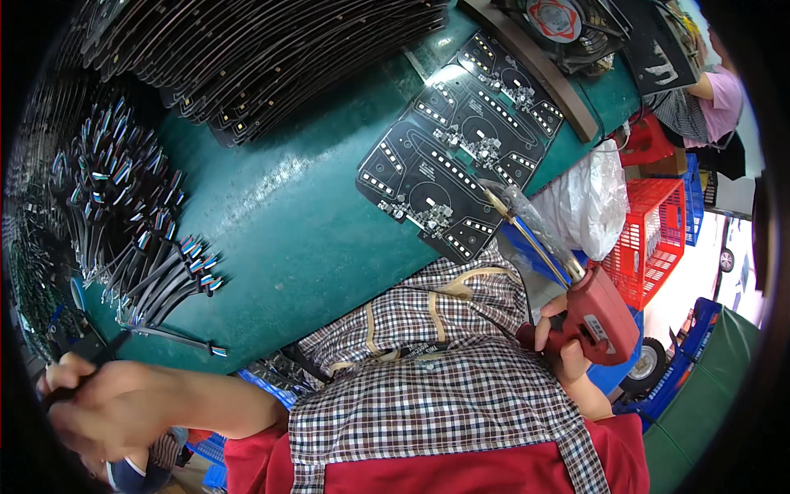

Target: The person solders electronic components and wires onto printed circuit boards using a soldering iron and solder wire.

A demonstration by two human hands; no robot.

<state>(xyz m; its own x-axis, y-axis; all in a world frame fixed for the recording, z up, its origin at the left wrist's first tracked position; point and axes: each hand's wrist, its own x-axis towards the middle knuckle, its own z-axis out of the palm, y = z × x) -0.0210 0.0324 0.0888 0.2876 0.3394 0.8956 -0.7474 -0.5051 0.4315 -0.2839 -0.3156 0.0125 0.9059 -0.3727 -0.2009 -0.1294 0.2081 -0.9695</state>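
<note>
My right hand (566, 342) is wrapped round the handle of a red soldering gun (605, 317). Its long metal tip (527, 235) points up and left, at the edge of the nearest black circuit board (420, 189); whether it touches I cannot tell. Two more boards overlap behind that one, all bearing rows of small light squares. At the far left, my left hand (99, 399), somewhat blurred, has its fingers curled round a dark strip-like thing (111, 350). Just beyond it lies a heap of black cables (156, 280) with coloured wire ends.
A large stack of black boards (271, 58) covers the back of the green table (280, 222). A dark bar (543, 74) and a fan (553, 20) are at the back right. Red crates (654, 239) and a clear plastic bag (592, 198) stand right; another person (720, 103) is beyond.
</note>
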